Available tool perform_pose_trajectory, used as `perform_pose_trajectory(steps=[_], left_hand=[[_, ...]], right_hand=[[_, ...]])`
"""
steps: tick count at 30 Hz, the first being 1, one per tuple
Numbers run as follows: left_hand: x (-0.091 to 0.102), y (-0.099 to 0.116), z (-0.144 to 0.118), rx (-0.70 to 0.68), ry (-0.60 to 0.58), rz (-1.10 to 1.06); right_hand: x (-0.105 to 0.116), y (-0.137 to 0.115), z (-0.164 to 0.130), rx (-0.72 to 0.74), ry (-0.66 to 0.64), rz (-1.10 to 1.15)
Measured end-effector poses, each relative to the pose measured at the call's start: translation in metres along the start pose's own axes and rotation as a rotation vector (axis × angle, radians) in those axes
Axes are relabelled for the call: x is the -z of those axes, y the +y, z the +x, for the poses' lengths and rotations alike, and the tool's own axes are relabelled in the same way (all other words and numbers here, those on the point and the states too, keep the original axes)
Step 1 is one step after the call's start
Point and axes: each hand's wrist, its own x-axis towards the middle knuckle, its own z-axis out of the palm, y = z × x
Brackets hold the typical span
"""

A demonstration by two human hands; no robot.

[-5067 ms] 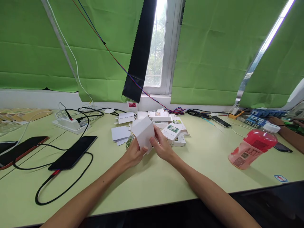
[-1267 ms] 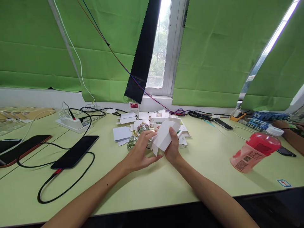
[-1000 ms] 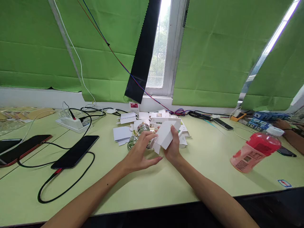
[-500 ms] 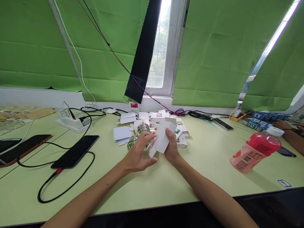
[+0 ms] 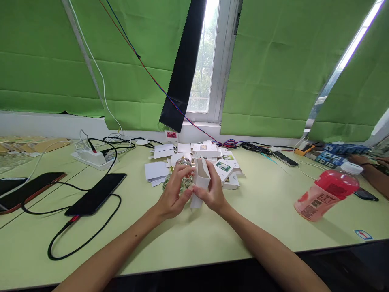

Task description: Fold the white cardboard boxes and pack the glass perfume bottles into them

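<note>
A small white cardboard box (image 5: 202, 172) is held upright and slightly tilted over the table, its top end open with a flap raised. My right hand (image 5: 215, 190) wraps round its right side, thumb across the near face. My left hand (image 5: 174, 192) closes on the left side, with fingertips and thumb against the cardboard. Just behind my left hand stand shiny glass jars (image 5: 183, 161), partly hidden by the fingers. Beyond the box lie several white printed boxes (image 5: 224, 168), and flat white cartons (image 5: 156, 172) are to the left.
Left of my hands lie a phone (image 5: 96, 194) on a looped black cable and a brown-edged phone (image 5: 33, 190). A white power strip (image 5: 94, 158) sits behind them. A pink drink bottle (image 5: 328, 192) stands at right, near another person's arm (image 5: 372, 172).
The box has turned from its flat, slanted pose to upright, showing its open end. My left hand has closed in from beside it onto its left side; my right thumb now crosses the front.
</note>
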Motion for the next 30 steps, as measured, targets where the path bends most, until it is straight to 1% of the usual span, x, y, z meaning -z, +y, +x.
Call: perform_pose_trajectory(steps=[6, 15, 21, 30], left_hand=[[-0.0005, -0.0024, -0.0009, 0.039, 0.018, -0.025], [0.0038, 0.0015, 0.0035, 0.062, 0.044, 0.023], [0.0058, 0.0016, 0.0053, 0.092, 0.068, 0.049], [0.0054, 0.0003, 0.0057, 0.131, 0.073, 0.082]], right_hand=[[0.0003, 0.0020, -0.0009, 0.019, -0.030, -0.038], [0.0016, 0.0059, -0.0017, 0.019, -0.065, -0.080], [0.0021, 0.0038, -0.0010, -0.014, -0.098, -0.069], [0.0019, 0.0014, -0.0001, -0.032, -0.128, -0.073]])
